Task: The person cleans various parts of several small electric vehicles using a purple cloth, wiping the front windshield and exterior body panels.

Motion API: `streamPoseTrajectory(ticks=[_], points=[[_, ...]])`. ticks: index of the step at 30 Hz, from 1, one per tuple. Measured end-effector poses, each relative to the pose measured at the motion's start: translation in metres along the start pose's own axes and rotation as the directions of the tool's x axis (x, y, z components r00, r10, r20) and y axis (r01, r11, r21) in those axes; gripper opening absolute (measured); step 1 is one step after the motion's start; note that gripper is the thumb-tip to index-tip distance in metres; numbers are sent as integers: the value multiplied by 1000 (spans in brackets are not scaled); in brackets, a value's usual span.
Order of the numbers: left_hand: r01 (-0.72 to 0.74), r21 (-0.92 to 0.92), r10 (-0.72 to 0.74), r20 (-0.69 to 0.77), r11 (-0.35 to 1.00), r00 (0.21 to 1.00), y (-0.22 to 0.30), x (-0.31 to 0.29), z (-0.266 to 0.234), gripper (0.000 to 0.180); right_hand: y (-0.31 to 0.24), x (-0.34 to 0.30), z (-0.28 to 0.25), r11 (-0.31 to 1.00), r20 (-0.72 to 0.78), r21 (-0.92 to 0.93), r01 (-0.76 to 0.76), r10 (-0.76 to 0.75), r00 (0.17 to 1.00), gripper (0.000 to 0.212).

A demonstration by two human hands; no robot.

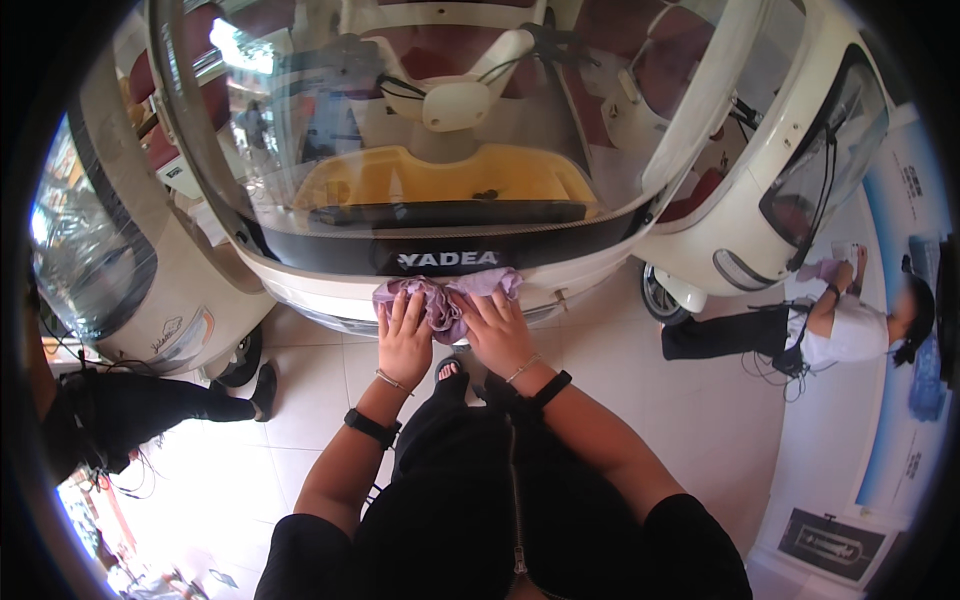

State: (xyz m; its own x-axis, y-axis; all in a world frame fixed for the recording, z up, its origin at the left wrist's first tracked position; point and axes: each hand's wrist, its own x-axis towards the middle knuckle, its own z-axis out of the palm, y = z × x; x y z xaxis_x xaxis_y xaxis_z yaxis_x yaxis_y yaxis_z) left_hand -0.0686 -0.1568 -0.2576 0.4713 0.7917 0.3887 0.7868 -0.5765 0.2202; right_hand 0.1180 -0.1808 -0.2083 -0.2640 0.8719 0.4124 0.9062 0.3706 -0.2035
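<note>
Both my hands are on a crumpled light purple cloth, against the white front panel of a small enclosed vehicle. My left hand lies over the cloth's left part, fingers pointing away from me and bent onto the fabric. On the right part my right hand grips the cloth in the same way, its fingers slightly apart. Bunched folds fill the gap between the hands. Just above the cloth runs a black band with white lettering, below the clear windshield.
Behind the windshield are handlebars and a yellow tray. Similar white vehicles stand at left and right. A person in a white top is at right, with a light purple cloth; another in black trousers at left.
</note>
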Motion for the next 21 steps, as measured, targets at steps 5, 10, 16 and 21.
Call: streamPoseTrajectory(ticks=[5,10,16,21], points=[[-91,5,91,-79,996,993,8,17,-4,29,10,-11,4,999,-29,-25,-45,44,999,37],[-233,-147,212,-143,961,967,29,52,-9,25,33,-23,-7,992,-58,-38,-124,122,991,51],[-344,-232,321,-129,910,938,79,85,3,28,76,-43,-26,972,-130,-17,-236,232,964,52],[-379,-331,361,-119,864,925,123,117,13,31,113,-53,-44,928,-126,-12,-372,368,921,54]])
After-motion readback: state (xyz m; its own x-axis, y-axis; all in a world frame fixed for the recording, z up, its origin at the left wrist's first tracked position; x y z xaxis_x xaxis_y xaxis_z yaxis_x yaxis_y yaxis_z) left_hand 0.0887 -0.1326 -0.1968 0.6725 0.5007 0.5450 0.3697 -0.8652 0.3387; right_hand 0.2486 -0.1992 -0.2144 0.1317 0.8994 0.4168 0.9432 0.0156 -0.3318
